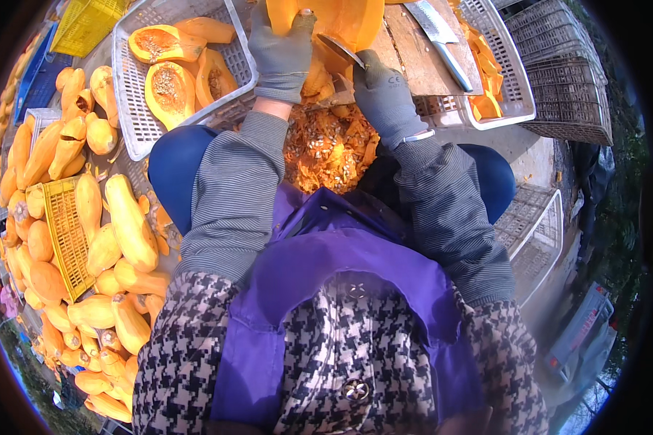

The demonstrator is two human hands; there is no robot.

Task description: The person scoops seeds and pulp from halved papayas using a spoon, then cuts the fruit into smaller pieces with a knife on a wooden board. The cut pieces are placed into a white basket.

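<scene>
In a grey glove, my left hand is closed on the edge of a large hollowed orange pumpkin half at the top of the view. My right hand, also gloved, grips a metal scraper whose thin curved blade reaches into the pumpkin; its handle is hidden in the fist. Below both hands, between my knees, lies a heap of stringy pulp and seeds. Just right of the pumpkin, a kitchen knife with a pale handle rests on a worn wooden board.
A white crate at left holds seeded pumpkin halves. Another white crate, partly under the board, holds cut pieces. Whole pumpkins pile up at left around a yellow crate. Grey crates stand at right.
</scene>
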